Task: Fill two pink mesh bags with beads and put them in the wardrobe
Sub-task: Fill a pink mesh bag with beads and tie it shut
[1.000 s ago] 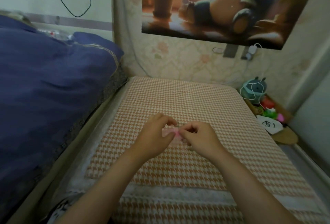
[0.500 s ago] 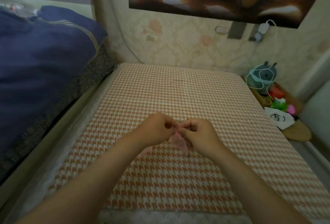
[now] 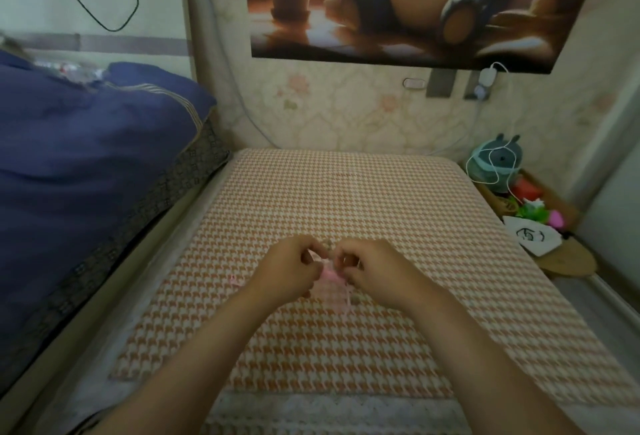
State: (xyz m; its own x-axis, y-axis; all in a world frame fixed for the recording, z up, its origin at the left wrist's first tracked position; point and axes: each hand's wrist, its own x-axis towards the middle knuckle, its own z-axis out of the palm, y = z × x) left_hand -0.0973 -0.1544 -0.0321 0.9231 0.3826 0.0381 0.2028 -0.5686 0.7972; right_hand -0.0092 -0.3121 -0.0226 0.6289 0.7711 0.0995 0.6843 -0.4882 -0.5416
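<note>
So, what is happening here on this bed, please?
A person works over a houndstooth mat with both bare hands. The left hand and the right hand together pinch the top of a small pink mesh bag, which hangs between them just over the mat. Whether it holds beads cannot be seen. No wardrobe is in view.

Mesh bag (image 3: 329, 284) between both hands on the mat (image 3: 346, 199), quilt (image 3: 79, 157) left, toys (image 3: 498, 166) right.

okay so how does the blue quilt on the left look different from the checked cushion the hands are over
The blue quilt is plain dark blue; the checked cushion is orange-and-white houndstooth. The quilt is rumpled and heaped high; the cushion lies flat and smooth. The quilt sits left of both hands; the cushion lies under them. Both are soft fabric.
</note>
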